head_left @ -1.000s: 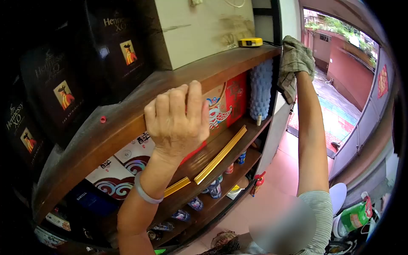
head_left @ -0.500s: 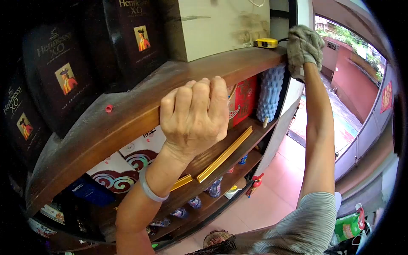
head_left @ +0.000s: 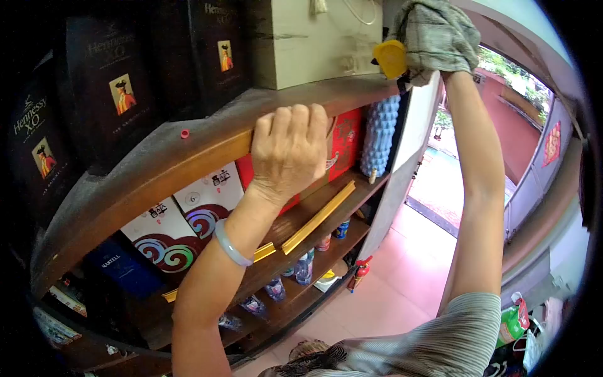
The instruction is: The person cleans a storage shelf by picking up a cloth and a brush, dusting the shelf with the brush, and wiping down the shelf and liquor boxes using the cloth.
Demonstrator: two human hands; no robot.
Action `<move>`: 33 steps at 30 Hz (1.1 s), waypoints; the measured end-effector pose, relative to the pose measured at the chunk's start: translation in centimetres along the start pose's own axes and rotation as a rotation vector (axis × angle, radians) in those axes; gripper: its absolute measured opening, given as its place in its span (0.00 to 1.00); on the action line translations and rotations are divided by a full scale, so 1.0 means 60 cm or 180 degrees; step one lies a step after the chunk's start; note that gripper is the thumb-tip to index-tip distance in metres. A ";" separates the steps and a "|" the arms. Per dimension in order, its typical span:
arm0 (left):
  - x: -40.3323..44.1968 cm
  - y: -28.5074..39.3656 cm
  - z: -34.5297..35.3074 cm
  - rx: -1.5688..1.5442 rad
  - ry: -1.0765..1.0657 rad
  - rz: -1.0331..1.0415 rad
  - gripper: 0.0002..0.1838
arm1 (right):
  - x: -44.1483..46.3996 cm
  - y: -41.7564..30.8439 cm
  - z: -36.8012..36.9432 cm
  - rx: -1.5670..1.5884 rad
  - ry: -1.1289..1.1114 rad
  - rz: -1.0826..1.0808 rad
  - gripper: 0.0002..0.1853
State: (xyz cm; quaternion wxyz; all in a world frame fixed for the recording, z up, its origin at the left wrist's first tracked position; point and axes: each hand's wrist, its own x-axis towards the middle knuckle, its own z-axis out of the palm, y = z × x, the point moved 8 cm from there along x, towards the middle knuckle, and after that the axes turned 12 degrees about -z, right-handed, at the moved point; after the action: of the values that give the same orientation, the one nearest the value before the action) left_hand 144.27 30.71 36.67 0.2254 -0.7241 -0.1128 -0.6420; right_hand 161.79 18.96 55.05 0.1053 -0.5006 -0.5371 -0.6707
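My left hand (head_left: 290,147) is closed over the front edge of the curved wooden shelf (head_left: 207,147), knuckles up, with a pale bangle (head_left: 231,244) on the wrist. At the shelf's far right end, my right hand is covered by a grey checked cloth (head_left: 436,38) bunched around it; the fingers are hidden. Against the cloth's left side, a yellow tape measure (head_left: 391,58) stands tilted up at the shelf's end. Whether the fingers also grip it I cannot tell. A small red ring-shaped piece (head_left: 184,134) lies on the dusty shelf top.
Dark Hennessy boxes (head_left: 122,94) and a large cream box (head_left: 326,44) stand on the top shelf. Below are white patterned boxes (head_left: 160,232), a blue Martell box (head_left: 122,267), a blue bumpy roller (head_left: 380,135) and gold strips (head_left: 319,217). A red fire extinguisher (head_left: 360,273) is on the floor.
My right hand with the cloth has moved up and slightly left. The tape measure, lying flat before, is now tipped up beside the cloth. My left hand stays on the shelf edge.
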 end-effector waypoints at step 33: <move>-0.428 0.128 0.009 -0.5130 -0.3872 -0.5863 0.13 | -0.480 -0.397 -0.066 0.4150 -0.1551 0.4335 0.16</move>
State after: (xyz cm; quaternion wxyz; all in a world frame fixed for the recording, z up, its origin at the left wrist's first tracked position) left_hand 144.37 27.48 10.08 -0.8452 -0.4823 -0.2283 -0.0285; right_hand 157.13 13.82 18.10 0.6131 -0.6726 -0.4056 0.0847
